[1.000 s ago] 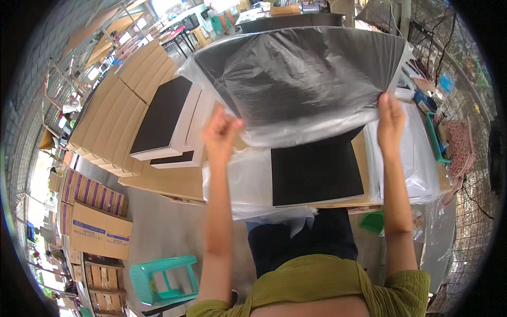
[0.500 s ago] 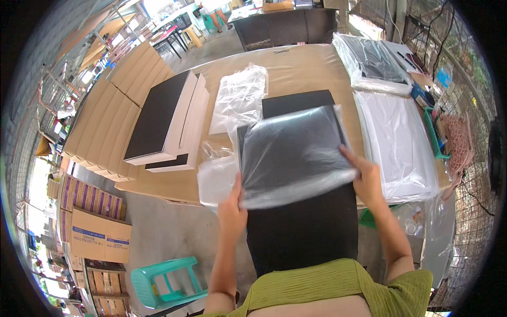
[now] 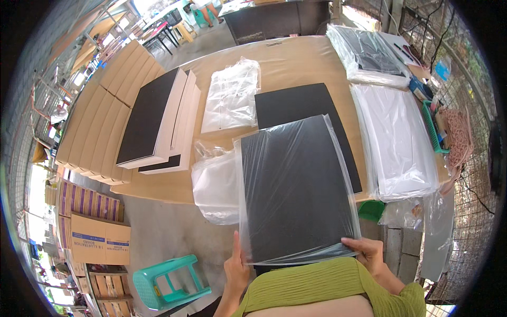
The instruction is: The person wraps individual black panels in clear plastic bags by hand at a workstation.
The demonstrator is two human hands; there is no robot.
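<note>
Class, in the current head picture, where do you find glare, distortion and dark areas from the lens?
Head view: pale streaks of glare cross the plastic sleeve; head view: the far edge of the table bows; head view: black fills the corners.

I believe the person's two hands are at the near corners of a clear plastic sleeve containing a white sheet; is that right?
Only the colour is wrong: the head view shows a black sheet inside the clear plastic sleeve, with the left hand and right hand at its near corners.
</note>
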